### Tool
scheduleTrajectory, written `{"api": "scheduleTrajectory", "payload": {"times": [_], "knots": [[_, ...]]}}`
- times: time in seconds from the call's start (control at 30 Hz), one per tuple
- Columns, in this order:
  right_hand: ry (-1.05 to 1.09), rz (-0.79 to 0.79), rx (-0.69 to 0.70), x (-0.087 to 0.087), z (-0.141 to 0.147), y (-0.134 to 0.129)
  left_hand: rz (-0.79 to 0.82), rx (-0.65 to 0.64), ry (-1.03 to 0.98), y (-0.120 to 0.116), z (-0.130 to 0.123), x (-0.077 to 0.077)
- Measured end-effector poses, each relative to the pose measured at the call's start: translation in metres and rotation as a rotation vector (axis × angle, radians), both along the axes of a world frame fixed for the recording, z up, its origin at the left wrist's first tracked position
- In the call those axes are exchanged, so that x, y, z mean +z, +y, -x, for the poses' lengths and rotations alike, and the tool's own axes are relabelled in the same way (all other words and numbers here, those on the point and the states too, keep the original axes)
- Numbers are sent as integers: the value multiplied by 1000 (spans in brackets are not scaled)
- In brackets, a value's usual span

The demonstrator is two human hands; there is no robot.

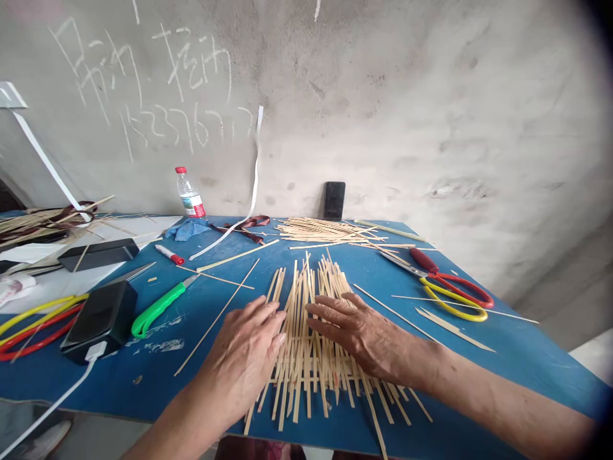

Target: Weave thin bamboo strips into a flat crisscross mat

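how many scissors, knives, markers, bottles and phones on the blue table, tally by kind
scissors: 2 (second pair partly under a black box)
green-handled utility knife: 1
red-capped marker: 1
plastic bottle: 1
phone: 1
total: 6

We saw the bamboo strips [306, 358] in the middle of the bench [527, 364], scissors [431, 275] at their right, a utility knife [158, 310] at their left, and a phone [334, 200] behind them.
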State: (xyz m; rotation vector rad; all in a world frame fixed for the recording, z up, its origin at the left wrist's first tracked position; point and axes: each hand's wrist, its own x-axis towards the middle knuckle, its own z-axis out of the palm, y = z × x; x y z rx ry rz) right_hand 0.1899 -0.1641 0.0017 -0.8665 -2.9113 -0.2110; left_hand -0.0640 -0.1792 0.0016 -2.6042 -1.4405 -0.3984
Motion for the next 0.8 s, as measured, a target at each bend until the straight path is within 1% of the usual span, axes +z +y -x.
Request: {"api": "scheduleTrajectory", "payload": {"times": [0.07, 0.13, 0.2, 0.3, 0.5, 0.57, 0.7, 0.8], "knots": [[-29, 26, 16, 3, 7, 2, 55, -91, 27, 4, 1, -1], [-38, 51, -14, 6, 11, 3, 107, -143, 47, 8, -1, -5], [-32, 72, -46, 7, 13, 2, 134, -137, 64, 11, -2, -10], [-12, 57, -57, 7, 14, 1, 114, -116, 61, 13, 0, -15], [7, -35, -64, 5, 26, 8, 32, -82, 23, 15, 4, -11], [10, -48, -50, 6, 33, 12, 9, -87, 18, 16, 5, -11], [-18, -33, 29, 5, 43, 20, -26, -90, -4, 16, 7, -15], [-40, -18, 42, 4, 47, 23, -54, -76, -34, 16, 8, -16]]}}
